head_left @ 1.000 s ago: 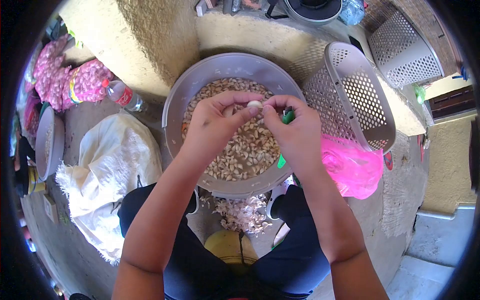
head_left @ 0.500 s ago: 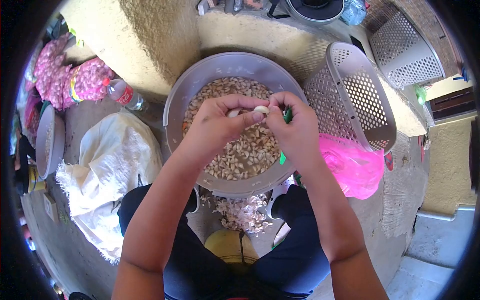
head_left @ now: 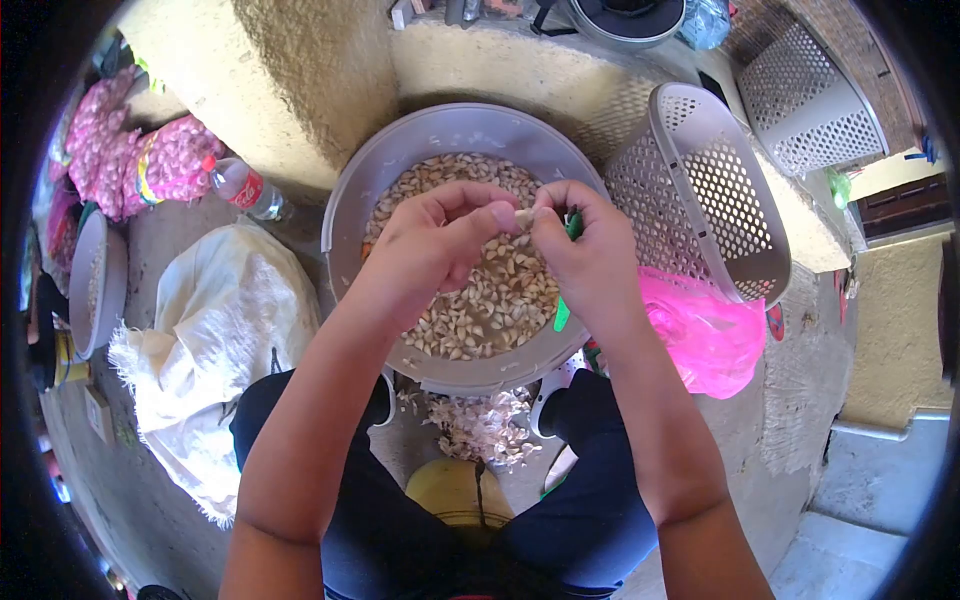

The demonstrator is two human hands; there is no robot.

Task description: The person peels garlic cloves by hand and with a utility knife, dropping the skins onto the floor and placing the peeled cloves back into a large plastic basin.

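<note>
Over a wide grey tub point(head_left: 345, 190), my left hand point(head_left: 430, 245) pinches a pale garlic clove point(head_left: 524, 214) between thumb and forefinger. My right hand point(head_left: 588, 245) touches the clove's other side with its thumb and fingertips. Its curled fingers also hold what looks like a small green-handled knife point(head_left: 562, 314); the blade is hidden. Below both hands, many garlic cloves point(head_left: 480, 310) lie in cloudy water in the tub.
Papery garlic skins point(head_left: 485, 430) lie on the floor between my feet. A white woven sack point(head_left: 225, 320) and cola bottle point(head_left: 250, 190) stand left. To the right are a perforated basket point(head_left: 735, 190) and pink plastic bag point(head_left: 710, 335). Pink net bags point(head_left: 175, 160) lie at far left.
My left hand has turned and its fingers have curled in more. The clove between the fingertips is now mostly covered. My right hand has barely moved.
</note>
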